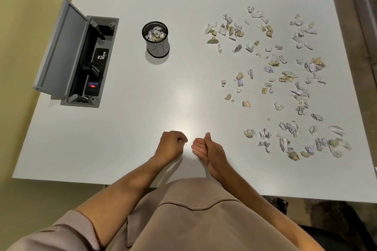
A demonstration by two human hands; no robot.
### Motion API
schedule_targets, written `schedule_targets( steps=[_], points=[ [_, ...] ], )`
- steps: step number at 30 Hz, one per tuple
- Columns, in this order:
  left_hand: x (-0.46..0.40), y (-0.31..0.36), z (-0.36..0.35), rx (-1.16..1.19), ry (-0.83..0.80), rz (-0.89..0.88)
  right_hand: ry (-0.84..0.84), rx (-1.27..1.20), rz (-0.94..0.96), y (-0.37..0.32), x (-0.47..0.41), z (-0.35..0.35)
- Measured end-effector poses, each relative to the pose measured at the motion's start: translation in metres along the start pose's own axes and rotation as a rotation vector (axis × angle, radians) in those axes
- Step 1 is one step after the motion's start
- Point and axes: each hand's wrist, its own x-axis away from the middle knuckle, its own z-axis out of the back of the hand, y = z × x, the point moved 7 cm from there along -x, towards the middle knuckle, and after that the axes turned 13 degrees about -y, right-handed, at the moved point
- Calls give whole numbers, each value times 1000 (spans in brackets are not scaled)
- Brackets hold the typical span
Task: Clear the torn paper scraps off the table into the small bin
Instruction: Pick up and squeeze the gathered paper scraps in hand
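The person stands at the near edge of the white table (126, 124), both forearms reaching over it. The left hand (172, 144) is curled into a loose fist, knuckles up, with nothing I can make out inside it; a tiny fleck lies on the table just beside its fingertips. The right hand (206, 149) sits close by, turned on its edge with the palm facing left, fingers relaxed and slightly cupped, thumb up, holding nothing. The torn paper scraps (285, 79), white and tan, are strewn across the right half of the table, well apart from both hands. The small bin (156, 40), a black mesh cup with a paper label, stands upright toward the far left-centre and already has crumpled scraps in it. Left of it, a grey floor-box style hatch (81, 61) set in the tabletop stands open, with its lid tilted up.
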Motion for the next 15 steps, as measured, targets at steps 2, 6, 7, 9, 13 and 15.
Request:
schedule_targets(
  steps=[2, 6, 7, 9, 13, 15],
  points=[
    [2, 8, 2, 133, -9, 5, -26, -59, -36, 2, -1, -4],
    [11, 32, -3, 217, -16, -66, -95, -303, -57, 2, -3, -12],
    [13, 38, -6, 224, -23, -94, -102, -357, -47, 0, -3, -13],
    [17, 50, -9, 214, -28, -149, -104, -458, -30, -3, -2, -14],
    [24, 70, -7, 131, 27, -218, -109, -647, -1, -9, 0, -15],
    [29, 77, -1, 112, 112, -285, -94, -678, 8, -10, -2, -14]
  ],
)
